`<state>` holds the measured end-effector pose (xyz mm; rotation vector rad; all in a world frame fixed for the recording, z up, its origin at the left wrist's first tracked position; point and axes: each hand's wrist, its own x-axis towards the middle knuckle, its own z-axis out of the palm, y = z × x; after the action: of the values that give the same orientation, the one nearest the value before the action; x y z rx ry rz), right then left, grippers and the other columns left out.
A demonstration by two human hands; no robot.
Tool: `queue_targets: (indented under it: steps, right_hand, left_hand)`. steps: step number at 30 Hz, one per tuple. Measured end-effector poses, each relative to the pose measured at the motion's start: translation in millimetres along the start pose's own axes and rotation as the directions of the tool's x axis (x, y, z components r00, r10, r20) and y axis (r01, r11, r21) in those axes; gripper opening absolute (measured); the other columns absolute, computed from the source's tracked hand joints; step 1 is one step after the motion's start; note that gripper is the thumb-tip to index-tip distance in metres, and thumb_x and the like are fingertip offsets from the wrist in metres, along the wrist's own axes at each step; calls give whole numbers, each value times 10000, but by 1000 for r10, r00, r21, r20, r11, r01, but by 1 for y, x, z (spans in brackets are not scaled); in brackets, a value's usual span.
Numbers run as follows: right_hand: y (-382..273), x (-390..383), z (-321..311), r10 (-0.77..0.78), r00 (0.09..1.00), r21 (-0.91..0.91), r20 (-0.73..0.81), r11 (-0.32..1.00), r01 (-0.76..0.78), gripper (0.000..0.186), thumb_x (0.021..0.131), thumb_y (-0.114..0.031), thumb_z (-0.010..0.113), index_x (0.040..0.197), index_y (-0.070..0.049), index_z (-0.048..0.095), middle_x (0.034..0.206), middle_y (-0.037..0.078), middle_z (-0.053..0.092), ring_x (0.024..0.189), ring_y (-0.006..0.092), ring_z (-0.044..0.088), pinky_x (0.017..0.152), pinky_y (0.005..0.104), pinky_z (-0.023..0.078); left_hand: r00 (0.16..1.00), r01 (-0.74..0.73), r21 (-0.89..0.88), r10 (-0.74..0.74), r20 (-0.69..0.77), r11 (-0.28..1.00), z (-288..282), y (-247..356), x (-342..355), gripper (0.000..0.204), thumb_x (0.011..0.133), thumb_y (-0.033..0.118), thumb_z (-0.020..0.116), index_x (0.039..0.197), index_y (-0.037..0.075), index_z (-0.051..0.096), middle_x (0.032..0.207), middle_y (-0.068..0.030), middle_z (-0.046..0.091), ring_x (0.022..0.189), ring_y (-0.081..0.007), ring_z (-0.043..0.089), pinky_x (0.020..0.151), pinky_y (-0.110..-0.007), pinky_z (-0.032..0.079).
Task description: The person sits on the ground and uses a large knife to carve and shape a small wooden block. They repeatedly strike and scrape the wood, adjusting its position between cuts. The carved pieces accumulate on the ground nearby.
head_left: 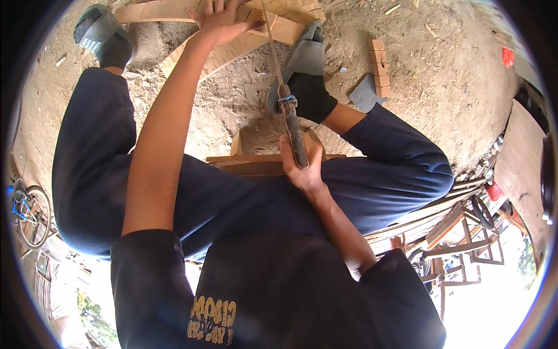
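My right hand (305, 157) is wrapped around the dark, worn handle of a handsaw (293, 131). Its narrow blade points away from me and reaches the wooden plank at the top of the view. On that plank (157, 11), marked with several crosswise lines, my left hand (220, 22) lies with spread fingers, just left of the blade. A second pale board (232, 52) lies slantwise beneath it. My right foot, in a grey sandal (308, 52), is against the wood beside the blade. The blade's far end runs out of the picture.
A notched wood strip (379, 67) and a grey flat piece (365, 93) lie on the dirt floor, right of my foot. Beneath me is a low wooden seat (261, 166). A blue bicycle (30, 212) stands far left; wooden frames (465, 250) stand at right.
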<state>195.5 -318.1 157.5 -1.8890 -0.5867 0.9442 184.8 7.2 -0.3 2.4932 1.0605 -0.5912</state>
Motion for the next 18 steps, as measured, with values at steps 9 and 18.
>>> queue_targets:
  steps: [9,18]
  right_hand:
    - [2,-18,-8,51,998,-3,25,999,-51,107,928,-46,662,863,15,604,623,63,561,570,81,524,520,322,434]
    - [12,-28,-9,44,999,0,11,999,-44,161,938,-71,678,827,10,594,599,51,548,550,70,505,499,317,425]
  left_hand:
    - [999,-11,36,13,-39,999,4,-6,3,752,957,563,499,1510,69,372,1645,-208,204,1546,-441,22,1233,-603,-29]
    - [998,-37,-35,35,-47,999,6,-17,11,764,894,474,599,1519,119,339,1621,-229,215,1544,-485,-16,1241,-604,8]
